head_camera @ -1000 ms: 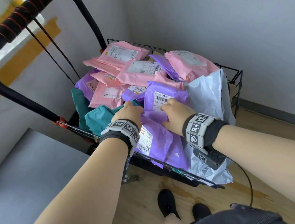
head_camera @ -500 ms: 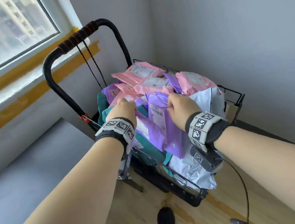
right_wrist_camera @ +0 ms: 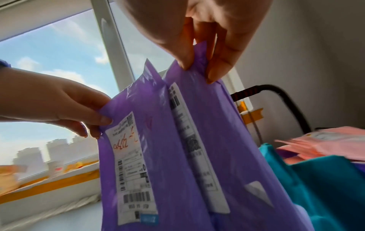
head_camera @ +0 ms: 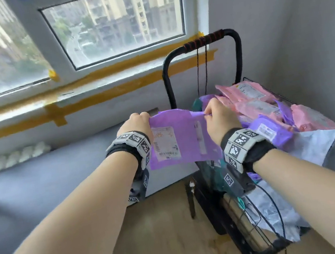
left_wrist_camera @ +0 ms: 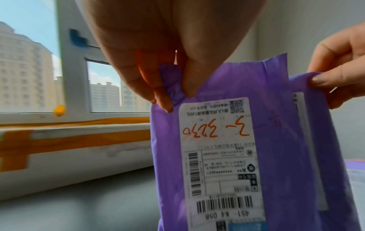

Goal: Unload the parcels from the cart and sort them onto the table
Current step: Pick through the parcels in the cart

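Two purple parcels hang side by side in the air between the grey table [head_camera: 39, 188] and the black wire cart [head_camera: 229, 223]. My left hand [head_camera: 139, 120] pinches the top corner of the labelled purple parcel [head_camera: 164, 142], whose label bears orange handwriting [left_wrist_camera: 215, 129]. My right hand [head_camera: 215, 116] pinches the top edge of the second purple parcel [head_camera: 203, 140], which overlaps the first. The left wrist view shows my left fingertips [left_wrist_camera: 187, 87] on the parcel's corner. The right wrist view shows my right hand [right_wrist_camera: 199, 62] holding the second parcel [right_wrist_camera: 227, 148].
The cart holds a pile of pink parcels [head_camera: 252, 99], teal ones [head_camera: 197, 104], another purple one [head_camera: 269, 129] and a white bag [head_camera: 320, 145]. Its handle [head_camera: 203, 42] stands by the taped window sill. A white rope [head_camera: 7, 158] lies at the table's far edge. The grey wall is at right.
Both hands have lifted the two purple parcels out of the cart and carried them left, towards the table. The head view has swung left and up to the window.
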A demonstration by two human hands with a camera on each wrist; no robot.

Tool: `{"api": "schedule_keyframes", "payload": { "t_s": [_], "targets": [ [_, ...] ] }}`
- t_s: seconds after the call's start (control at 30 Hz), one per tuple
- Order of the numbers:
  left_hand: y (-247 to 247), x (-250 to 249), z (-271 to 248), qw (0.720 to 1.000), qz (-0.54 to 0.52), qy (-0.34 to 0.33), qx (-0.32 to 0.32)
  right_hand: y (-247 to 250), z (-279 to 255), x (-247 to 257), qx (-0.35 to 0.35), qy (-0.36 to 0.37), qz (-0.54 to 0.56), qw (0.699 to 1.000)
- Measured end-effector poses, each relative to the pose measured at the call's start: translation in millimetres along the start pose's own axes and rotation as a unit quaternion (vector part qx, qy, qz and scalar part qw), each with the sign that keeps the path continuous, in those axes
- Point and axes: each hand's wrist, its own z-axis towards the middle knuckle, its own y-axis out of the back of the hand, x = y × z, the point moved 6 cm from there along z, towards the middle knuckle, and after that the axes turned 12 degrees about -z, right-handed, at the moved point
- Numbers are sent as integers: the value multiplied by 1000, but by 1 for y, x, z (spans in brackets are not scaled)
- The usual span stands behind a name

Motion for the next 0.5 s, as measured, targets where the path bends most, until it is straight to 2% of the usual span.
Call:
{"api": "schedule_keyframes", "payload": {
  "t_s": [0.17, 0.5],
  "targets": [
    [36, 103, -15, 998, 3, 70, -9, -52, 8, 94, 47, 65, 7, 997],
    [128, 351, -59, 978, 42, 206, 3, -193, -2, 337, 122, 151, 71, 978]
  ]
}}
